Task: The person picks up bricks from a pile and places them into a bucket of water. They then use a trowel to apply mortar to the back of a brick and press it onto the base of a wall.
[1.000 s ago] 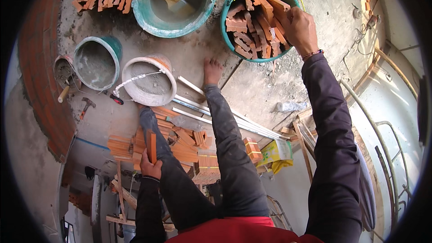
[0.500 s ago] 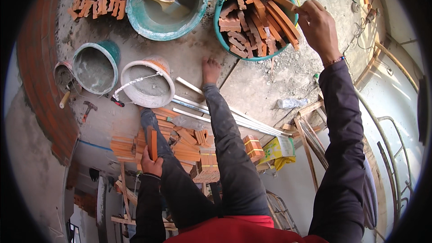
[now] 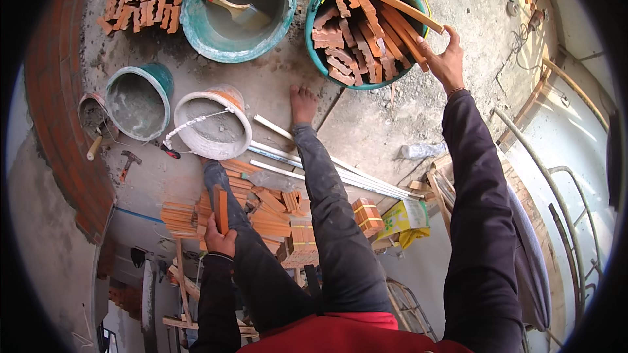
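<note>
My left hand [image 3: 220, 239] is closed around two slim orange brick strips [image 3: 223, 210], held upright over my left thigh. At the right rim of a green bucket [image 3: 313, 46], my right hand [image 3: 446, 64] has its thumb and forefinger spread apart. The forefinger is by the end of a long brick strip [image 3: 400, 8] that lies across the bucket's top and sticks out over the rim. My thumb is close to the ends of other long strips [image 3: 407, 34] leaning there. Shorter notched brick pieces [image 3: 328, 39] fill the bucket's left side.
Left of that bucket stand a green tub [image 3: 196, 36] of grey water with a brush [image 3: 229, 5], a smaller green bucket [image 3: 162, 85] and a white mortar bucket [image 3: 186, 132]. White pipes [image 3: 275, 127] run beneath my right leg. A hammer [image 3: 129, 162] and stacked bricks [image 3: 180, 216] lie leftward.
My right hand has moved left and down, and its fingers have parted from the long strip's end. That strip now rests across the bucket. My left hand still holds its strips.
</note>
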A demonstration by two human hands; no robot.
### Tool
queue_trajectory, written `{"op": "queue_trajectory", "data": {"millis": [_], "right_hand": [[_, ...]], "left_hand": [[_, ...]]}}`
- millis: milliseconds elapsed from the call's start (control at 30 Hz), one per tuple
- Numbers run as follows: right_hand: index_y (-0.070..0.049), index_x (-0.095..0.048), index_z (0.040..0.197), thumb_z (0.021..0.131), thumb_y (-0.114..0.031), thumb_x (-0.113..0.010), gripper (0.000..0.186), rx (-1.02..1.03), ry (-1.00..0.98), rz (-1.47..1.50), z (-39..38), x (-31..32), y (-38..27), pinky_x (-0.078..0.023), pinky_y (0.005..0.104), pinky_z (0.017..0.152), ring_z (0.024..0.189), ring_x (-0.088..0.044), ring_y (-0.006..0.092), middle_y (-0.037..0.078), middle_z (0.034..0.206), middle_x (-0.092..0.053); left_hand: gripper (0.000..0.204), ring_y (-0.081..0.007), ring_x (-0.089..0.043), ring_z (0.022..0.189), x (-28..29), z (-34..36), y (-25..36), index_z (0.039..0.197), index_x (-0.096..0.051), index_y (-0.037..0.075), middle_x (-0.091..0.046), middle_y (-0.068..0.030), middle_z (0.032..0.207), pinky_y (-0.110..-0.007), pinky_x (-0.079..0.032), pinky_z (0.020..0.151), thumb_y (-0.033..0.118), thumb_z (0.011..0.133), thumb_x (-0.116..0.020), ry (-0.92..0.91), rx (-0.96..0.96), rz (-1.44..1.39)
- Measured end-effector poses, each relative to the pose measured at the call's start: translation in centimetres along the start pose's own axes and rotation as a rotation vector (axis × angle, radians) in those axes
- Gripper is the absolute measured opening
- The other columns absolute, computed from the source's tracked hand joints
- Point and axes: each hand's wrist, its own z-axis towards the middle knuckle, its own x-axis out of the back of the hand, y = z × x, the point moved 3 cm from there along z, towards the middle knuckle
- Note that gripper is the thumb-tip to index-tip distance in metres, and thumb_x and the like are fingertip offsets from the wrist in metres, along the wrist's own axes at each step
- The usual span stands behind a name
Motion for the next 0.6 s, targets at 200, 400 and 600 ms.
{"op": "queue_trajectory", "data": {"millis": [200,400,600], "right_hand": [[-0.016,0.008,0.153,0.079,-0.03,-0.079,0.115,-0.174,-0.253,0.228,-1.7,-1.8,0.3,-0.054,0.036,0.07,0.086,-0.068,0.027,0.024,0.099,-0.066],[-0.004,-0.042,0.138,0.084,-0.014,-0.066,0.06,0.217,0.084,-0.04,-2.2,0.3,-2.2,-0.051,0.0437,0.067,0.073,-0.065,0.0385,0.021,0.081,-0.065],[0.008,-0.05,0.117,0.083,-0.017,-0.067,0.046,0.29,0.105,-0.178,-0.8,1.5,-3.9,-0.051,0.0471,0.07,0.079,-0.062,0.043,0.026,0.083,-0.063]], "left_hand": [[0.072,-0.0369,-0.057,0.109,-0.6,0.2,-0.5,0.14,-0.039,-0.005,-0.056,-0.0243,0.123,-0.041,-0.046,0.092,0.01,0.075,-0.066,-0.003,0.015,-0.043],[0.069,-0.0351,-0.059,0.106,-0.3,-0.5,0.0,0.137,-0.042,-0.003,-0.058,-0.0224,0.12,-0.041,-0.047,0.09,0.01,0.074,-0.066,0.002,0.035,-0.082],[0.065,-0.0344,-0.061,0.103,-0.6,-0.4,1.1,0.135,-0.044,-0.002,-0.061,-0.0211,0.114,-0.04,-0.047,0.089,0.01,0.074,-0.064,0.041,-0.019,-0.04]]}}
